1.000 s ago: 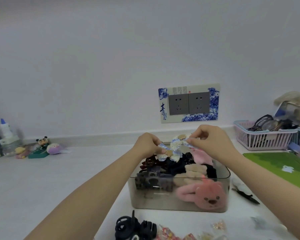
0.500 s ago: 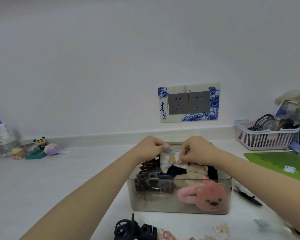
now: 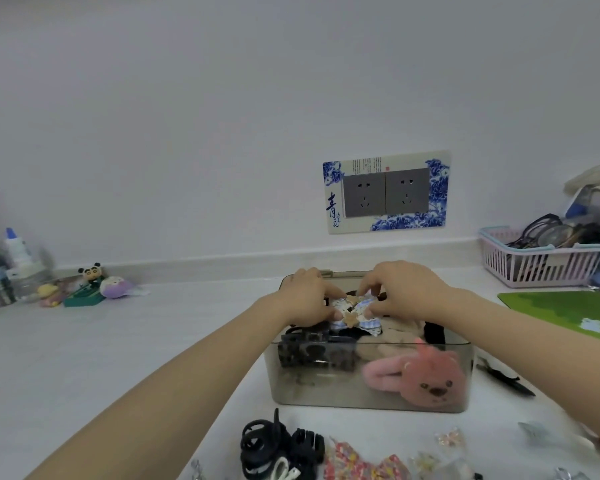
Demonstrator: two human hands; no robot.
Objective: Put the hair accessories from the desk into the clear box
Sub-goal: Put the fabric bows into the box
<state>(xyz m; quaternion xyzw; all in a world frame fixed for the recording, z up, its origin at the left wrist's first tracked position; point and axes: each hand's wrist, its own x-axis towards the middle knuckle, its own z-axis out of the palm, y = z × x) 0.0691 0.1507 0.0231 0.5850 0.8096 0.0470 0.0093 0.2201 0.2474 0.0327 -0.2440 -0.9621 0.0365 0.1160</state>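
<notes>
A: Grip state?
B: Both pinch the blue-checked bow clip [image 3: 355,315], left hand [image 3: 307,299] on its left end, right hand [image 3: 400,294] on its right.
A: Where's it sit?
B: On top of the pile inside the clear box [image 3: 371,393], long axis left-right, directly under both hands. Black claw clips [image 3: 278,448] wait on the bench, nearer the left hand.

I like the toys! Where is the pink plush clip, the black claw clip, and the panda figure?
pink plush clip [image 3: 430,384], head view, on its face.
black claw clip [image 3: 261,445], head view, on its curved teeth.
panda figure [image 3: 90,271], head view, on its head.
</notes>
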